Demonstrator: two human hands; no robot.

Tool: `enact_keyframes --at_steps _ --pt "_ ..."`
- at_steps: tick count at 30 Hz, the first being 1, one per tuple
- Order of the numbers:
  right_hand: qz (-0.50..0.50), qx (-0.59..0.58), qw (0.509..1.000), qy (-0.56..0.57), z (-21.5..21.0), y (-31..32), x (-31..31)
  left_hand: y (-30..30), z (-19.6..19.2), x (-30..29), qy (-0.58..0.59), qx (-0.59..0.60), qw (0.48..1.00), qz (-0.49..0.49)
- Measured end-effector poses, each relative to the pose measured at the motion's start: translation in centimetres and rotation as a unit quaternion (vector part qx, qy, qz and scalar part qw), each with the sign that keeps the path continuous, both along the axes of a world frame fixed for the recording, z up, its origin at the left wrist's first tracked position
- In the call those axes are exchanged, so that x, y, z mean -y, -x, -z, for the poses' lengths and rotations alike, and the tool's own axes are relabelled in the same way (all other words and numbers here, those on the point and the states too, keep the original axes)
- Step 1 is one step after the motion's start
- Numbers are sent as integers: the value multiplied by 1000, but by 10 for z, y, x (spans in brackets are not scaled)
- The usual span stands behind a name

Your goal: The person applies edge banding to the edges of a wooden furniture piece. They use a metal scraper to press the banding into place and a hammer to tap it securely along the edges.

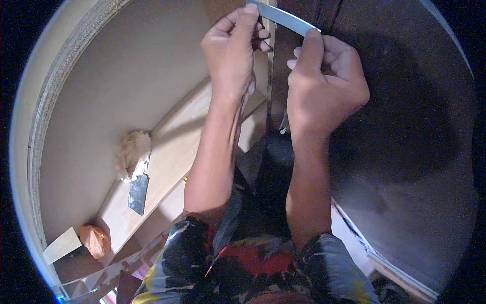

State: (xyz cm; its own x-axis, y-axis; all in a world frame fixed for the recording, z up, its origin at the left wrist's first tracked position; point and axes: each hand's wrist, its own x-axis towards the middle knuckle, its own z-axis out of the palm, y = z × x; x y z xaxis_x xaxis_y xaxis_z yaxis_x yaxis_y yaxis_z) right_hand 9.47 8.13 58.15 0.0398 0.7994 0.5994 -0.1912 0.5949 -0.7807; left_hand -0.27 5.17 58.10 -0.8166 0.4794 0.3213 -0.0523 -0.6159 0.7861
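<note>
I pinched the thin grey strip (pixel 283 16) between both hands' fingers (pixel 248 12), left hand (pixel 233 48) and right hand (pixel 324 81), keeping it taut against the panel edge (pixel 270 76).

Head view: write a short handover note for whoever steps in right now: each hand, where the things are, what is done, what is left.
Left hand: pinches the left end of a thin blue-grey strip, thumb on top.
Right hand: pinches the strip's right end.
The strip is held up at the top of an upright dark panel edge.
On the wooden shelf to the left: a wad of pale rag, a flat scraper blade, an orange bag.
Done: strip is in both hands. Left: whether it already sticks to the edge cannot be told.
</note>
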Motion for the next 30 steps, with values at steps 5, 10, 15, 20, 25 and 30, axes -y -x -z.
enact_keyframes --at_steps 5,10,15,20,25,30 --pt "12 0 1000 -17 0 -5 1 1 2 0 14 5 1000 -5" --pt "5 -27 1000 -11 1 -3 1 -3 1 -1 -11 -15 1000 -5" --pt "-13 -37 999 -14 -7 -1 2 3 -1 -2 5 -17 1000 -10" --pt "-26 -10 1000 14 -19 0 9 7 -6 -2 29 -15 998 -47" --pt "19 43 997 -63 -4 -3 -4 5 -3 0 20 -38 998 -46" --pt "42 32 996 -71 -3 -4 -5 0 -6 -4 31 -45 997 -55"
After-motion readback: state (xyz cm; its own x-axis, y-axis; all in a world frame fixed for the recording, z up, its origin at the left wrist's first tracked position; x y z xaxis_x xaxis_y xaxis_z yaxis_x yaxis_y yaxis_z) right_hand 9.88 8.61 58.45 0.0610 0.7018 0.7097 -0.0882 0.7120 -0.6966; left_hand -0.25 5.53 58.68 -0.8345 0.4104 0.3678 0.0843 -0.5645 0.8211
